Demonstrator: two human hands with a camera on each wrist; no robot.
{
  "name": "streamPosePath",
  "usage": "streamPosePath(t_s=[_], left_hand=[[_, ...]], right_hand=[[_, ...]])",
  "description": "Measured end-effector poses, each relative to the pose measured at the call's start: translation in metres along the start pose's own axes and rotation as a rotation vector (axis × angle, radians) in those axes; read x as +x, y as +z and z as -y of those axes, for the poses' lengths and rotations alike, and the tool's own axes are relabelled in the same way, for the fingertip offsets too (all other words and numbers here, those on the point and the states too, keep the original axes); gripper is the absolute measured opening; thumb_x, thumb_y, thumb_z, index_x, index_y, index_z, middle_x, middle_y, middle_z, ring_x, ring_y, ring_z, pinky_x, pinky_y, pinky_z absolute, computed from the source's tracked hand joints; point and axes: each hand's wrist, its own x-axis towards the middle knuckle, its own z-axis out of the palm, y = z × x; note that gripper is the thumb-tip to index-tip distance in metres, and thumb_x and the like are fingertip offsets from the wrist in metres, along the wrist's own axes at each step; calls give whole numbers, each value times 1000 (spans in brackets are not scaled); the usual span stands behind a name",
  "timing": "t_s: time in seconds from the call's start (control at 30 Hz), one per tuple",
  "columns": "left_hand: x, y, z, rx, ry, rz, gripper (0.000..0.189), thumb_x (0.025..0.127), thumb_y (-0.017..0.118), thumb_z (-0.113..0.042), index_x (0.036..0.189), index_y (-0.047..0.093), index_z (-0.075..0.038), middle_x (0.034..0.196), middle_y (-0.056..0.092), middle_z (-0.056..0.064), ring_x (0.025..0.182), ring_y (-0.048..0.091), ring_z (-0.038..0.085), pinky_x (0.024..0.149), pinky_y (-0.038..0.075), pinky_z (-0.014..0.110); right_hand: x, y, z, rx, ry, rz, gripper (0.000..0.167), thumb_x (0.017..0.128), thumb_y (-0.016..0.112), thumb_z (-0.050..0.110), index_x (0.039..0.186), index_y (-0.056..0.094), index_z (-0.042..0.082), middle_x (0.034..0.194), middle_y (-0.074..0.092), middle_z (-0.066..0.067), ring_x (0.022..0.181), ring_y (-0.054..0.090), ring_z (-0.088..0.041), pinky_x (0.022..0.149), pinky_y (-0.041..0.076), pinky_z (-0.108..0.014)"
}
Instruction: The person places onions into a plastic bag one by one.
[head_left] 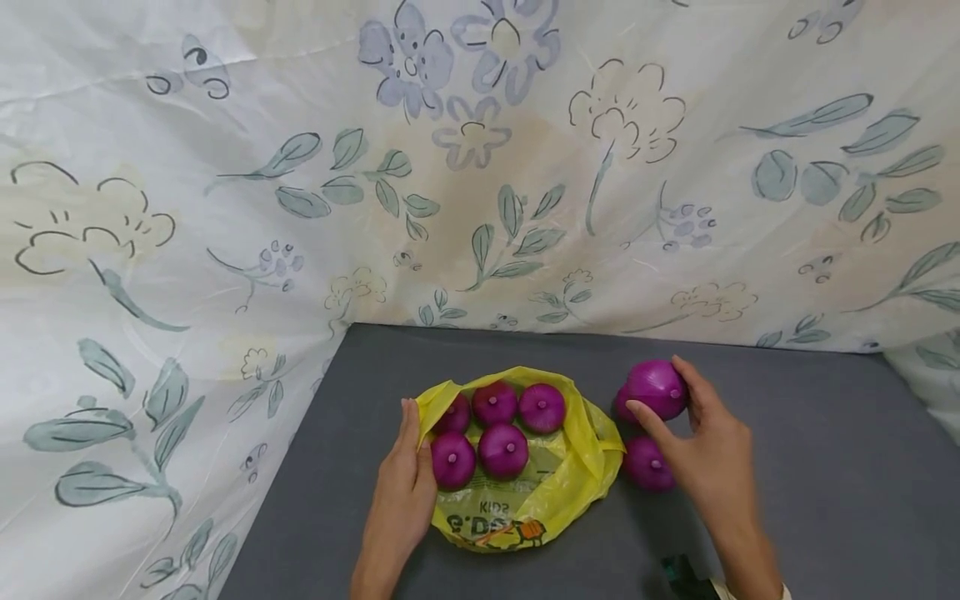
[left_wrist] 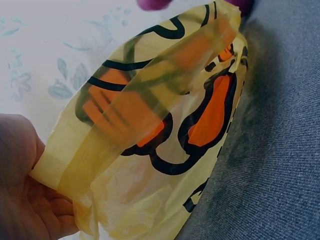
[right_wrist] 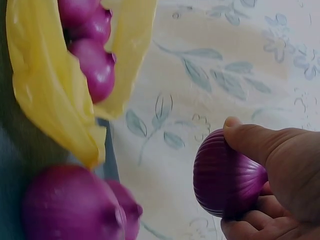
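Observation:
A yellow plastic bag (head_left: 577,492) lies with its mouth spread wide, and several purple onions (head_left: 503,451) sit inside. My left hand (head_left: 405,483) pinches the left rim of the bag; in the left wrist view the thin plastic (left_wrist: 125,190) stretches away from the fingers. To the right of the bag my right hand (head_left: 708,442) grips a purple onion (head_left: 657,389) between thumb and fingers. The right wrist view shows that onion (right_wrist: 225,175) raised above the table, its pointed end toward the palm. Two more onions (head_left: 649,463) rest beside the bag's right side, one partly hidden behind the held onion.
The dark grey table (head_left: 840,467) extends to both sides. A floral cloth (head_left: 480,167) hangs along the back and left as a wall. A small dark object (head_left: 686,575) shows at the right wrist.

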Motion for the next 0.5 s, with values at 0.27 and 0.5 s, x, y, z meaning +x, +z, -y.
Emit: streamPosePath(t_s=[0.27,0.5], left_hand=[[0,0,1,-10,-1,3,62,116,41,-19,170,11,-19,176,9,0,160,17,21,126,25,52],[-1,1,0,-12,-4,11,62,116,40,-19,170,10,-19,176,8,0,160,16,21,126,25,52]], right_hand=[[-12,19,13,41,-85,36,85,87,90,33,160,49,15,147,61,-25,125,65,-45,91,56,-55],[-19,35,13,49,-137,54,83,86,92,30,157,53,15,133,70,-23,111,74,-40,81,63,-52]])
